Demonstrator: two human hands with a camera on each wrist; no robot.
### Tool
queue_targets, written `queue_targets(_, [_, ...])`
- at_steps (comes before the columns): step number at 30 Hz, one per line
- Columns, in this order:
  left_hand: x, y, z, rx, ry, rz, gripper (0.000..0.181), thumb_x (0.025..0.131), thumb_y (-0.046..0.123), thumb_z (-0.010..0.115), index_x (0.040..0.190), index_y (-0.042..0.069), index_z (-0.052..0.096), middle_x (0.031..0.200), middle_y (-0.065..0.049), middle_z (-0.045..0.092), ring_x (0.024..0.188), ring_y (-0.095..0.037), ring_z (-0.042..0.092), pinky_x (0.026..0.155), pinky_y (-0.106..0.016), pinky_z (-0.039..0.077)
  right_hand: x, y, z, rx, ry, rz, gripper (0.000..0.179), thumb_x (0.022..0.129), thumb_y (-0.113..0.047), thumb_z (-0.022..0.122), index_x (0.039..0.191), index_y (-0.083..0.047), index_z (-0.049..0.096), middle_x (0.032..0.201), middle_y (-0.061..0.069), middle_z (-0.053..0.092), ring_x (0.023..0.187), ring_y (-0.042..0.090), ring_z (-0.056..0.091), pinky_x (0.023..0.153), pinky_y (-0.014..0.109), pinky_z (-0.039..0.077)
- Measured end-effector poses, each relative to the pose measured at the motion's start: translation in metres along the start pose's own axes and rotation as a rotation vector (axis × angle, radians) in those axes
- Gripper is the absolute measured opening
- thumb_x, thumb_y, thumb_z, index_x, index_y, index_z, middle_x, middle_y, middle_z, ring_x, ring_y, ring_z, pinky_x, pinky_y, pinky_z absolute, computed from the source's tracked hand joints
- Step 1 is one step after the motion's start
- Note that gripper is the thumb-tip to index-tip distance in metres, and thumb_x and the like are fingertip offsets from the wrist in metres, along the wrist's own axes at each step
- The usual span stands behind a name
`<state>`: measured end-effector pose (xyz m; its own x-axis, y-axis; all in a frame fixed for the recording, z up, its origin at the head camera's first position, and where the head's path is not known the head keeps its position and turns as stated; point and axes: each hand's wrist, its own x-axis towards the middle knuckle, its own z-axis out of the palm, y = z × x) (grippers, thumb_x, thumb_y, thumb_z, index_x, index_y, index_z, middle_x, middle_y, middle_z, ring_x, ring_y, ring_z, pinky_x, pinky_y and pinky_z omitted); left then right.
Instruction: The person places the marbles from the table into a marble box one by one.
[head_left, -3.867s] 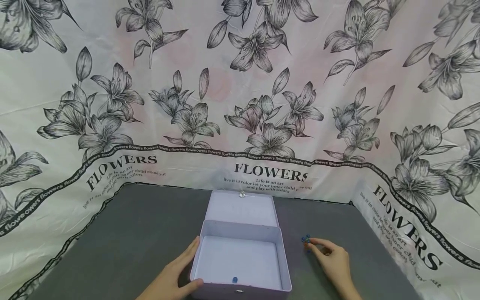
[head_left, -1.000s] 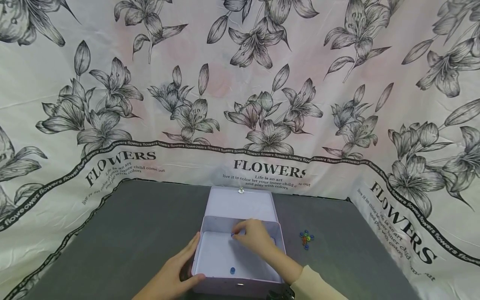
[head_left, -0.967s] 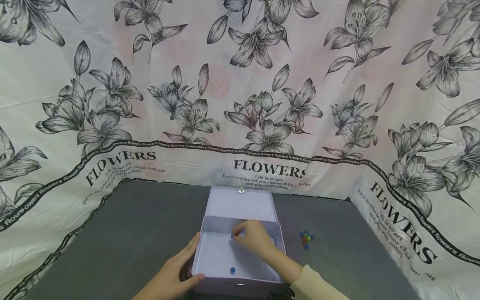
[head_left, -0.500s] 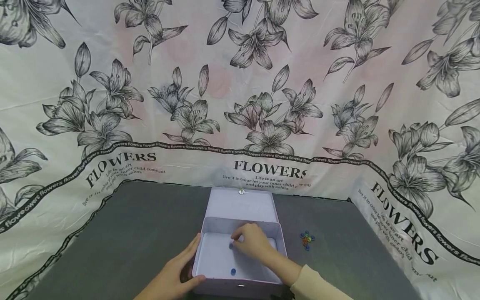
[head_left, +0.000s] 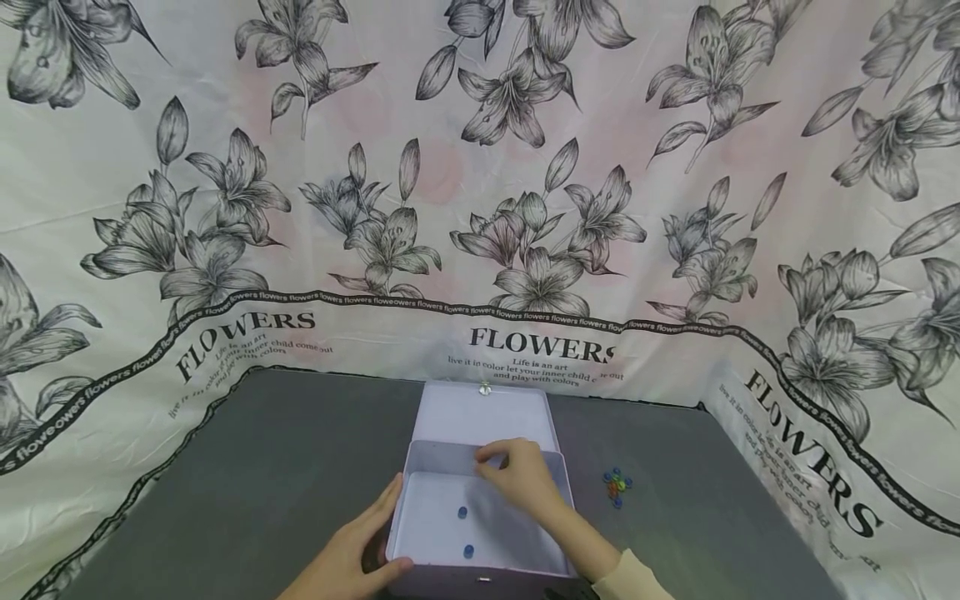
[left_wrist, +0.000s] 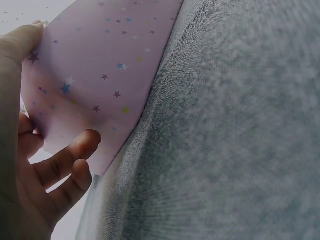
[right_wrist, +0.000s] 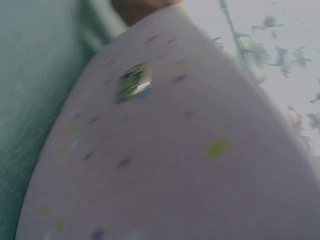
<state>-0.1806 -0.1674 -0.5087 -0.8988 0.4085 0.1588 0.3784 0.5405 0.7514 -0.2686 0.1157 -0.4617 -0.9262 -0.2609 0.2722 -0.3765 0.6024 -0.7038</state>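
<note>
Right fingers (head_left: 492, 451), blue pieces (head_left: 462, 512) below, apart

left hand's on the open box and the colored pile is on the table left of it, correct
Not left: the head view shows the colored pile on the table right of the box. The left hand is on the open box.

Beads (head_left: 462, 512) (seemingly) inside box (head_left: 427, 537)
</note>
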Motion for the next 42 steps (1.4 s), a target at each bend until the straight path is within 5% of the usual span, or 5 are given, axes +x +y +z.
queue_targets(10, [-0.001,-0.001,0.001,-0.07,-0.03,-0.047,0.102,0.096,0.05,0.076,0.17,0.009,0.019,0.176,-0.011,0.015,0.157,-0.046,0.027,0.115,-0.065,0.037,-0.009,0.002,-0.021,0.121,0.198,0.092,0.012,0.089,-0.013,0.086,0.101,-0.01,0.085,0.087,-0.001,0.08,0.051,0.008,0.051,0.047,0.021,0.039])
queue_targets(20, [0.0,0.0,0.003,-0.063,-0.028,-0.067,0.104,0.094,0.054,0.076,0.17,0.011,0.019,0.177,-0.009,0.015,0.157,-0.045,0.027,0.115,-0.065,0.035,-0.026,0.013,-0.038,0.151,0.274,0.168,0.013,0.088,-0.012,0.087,0.101,-0.01,0.085,0.09,0.0,0.08,0.058,0.01,0.057,0.048,0.022,0.041])
queue_targets(26, [0.001,0.003,0.001,-0.056,-0.033,-0.079,0.103,0.095,0.054,0.075,0.17,0.011,0.019,0.176,-0.009,0.015,0.157,-0.046,0.026,0.116,-0.069,0.033,-0.034,0.031,-0.058,0.109,0.332,0.184,0.013,0.09,-0.012,0.086,0.102,-0.01,0.085,0.078,0.008,0.077,0.054,0.01,0.053,0.046,0.021,0.038])
queue_targets(33, [0.001,0.001,0.001,-0.05,-0.03,-0.061,0.102,0.096,0.051,0.076,0.169,0.006,0.021,0.176,-0.012,0.017,0.157,-0.045,0.026,0.116,-0.071,0.033,-0.046,0.053,-0.087,0.006,0.402,0.211,0.014,0.089,-0.014,0.087,0.103,-0.012,0.086,0.07,0.003,0.073,0.053,0.007,0.049,0.045,0.022,0.036])
queue_targets(42, [0.003,0.0,0.002,-0.062,-0.035,-0.064,0.101,0.096,0.051,0.075,0.17,0.009,0.019,0.176,-0.011,0.015,0.157,-0.047,0.027,0.114,-0.071,0.034,-0.068,0.078,-0.111,-0.033,0.389,0.281,0.017,0.094,-0.015,0.083,0.109,-0.007,0.083,0.067,0.012,0.074,0.045,0.016,0.058,0.04,0.021,0.036])
